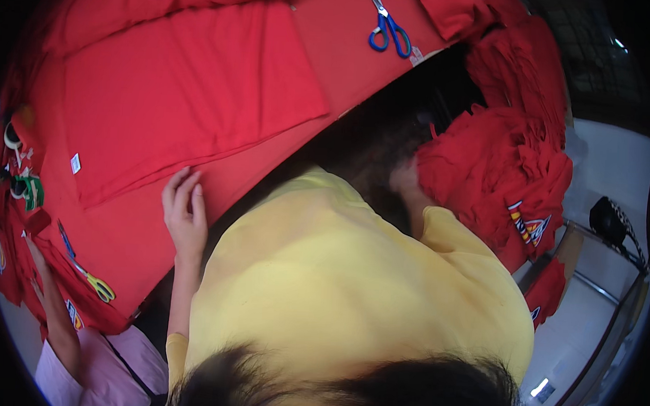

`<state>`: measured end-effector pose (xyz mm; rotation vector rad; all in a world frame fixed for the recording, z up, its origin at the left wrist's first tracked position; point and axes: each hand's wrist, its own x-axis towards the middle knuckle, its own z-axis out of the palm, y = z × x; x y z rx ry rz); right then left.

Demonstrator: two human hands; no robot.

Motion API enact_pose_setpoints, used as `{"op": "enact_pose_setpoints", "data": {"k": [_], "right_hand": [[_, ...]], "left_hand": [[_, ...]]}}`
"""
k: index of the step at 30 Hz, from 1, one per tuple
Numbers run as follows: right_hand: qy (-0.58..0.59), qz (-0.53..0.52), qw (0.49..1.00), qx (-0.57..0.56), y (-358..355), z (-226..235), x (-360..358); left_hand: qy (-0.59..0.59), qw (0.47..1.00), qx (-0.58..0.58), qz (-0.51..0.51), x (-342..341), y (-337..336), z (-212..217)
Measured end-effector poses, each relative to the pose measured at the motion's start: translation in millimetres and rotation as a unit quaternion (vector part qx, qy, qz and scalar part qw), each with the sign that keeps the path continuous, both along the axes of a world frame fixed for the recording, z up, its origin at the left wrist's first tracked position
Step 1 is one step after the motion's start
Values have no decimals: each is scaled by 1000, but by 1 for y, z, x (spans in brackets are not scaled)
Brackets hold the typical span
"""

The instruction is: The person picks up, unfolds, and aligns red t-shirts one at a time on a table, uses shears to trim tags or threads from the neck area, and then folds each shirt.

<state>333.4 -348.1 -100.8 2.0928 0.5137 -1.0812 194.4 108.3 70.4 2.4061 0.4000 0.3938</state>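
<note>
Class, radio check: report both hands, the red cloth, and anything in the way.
Left hand open, flat on the red cloth at the table edge. Right hand reaching into the red garment pile; fingers hidden. Yellow-handled scissors lie nearby, beside another person's hand.

free: flat red cloth (192, 95) beyond left hand (185, 215) | blocked right: heaped red garments (508, 167) | far edge: blue scissors (389, 30) | left: yellow scissors (90, 276), co-worker's hand (40, 259)

Red-covered work table (332, 29); pale glossy floor (588, 316) at right, reflecting light
</note>
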Motion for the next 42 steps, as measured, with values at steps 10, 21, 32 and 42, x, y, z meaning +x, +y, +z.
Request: {"op": "enact_pose_setpoints", "data": {"k": [10, 21, 32, 42], "right_hand": [[139, -365, 641, 661, 105, 180, 157], [-318, -43, 785, 530, 137, 157, 227], [0, -346, 541, 767, 156, 221, 228], [-320, -109, 787, 516, 170, 185, 231]], "left_hand": [[-61, 988, 78, 115, 15, 43, 0], [-28, 989, 141, -17, 51, 3, -9], [-126, 954, -132, 238, 58, 47, 27], [82, 830, 267, 482, -19, 206, -28]]}}
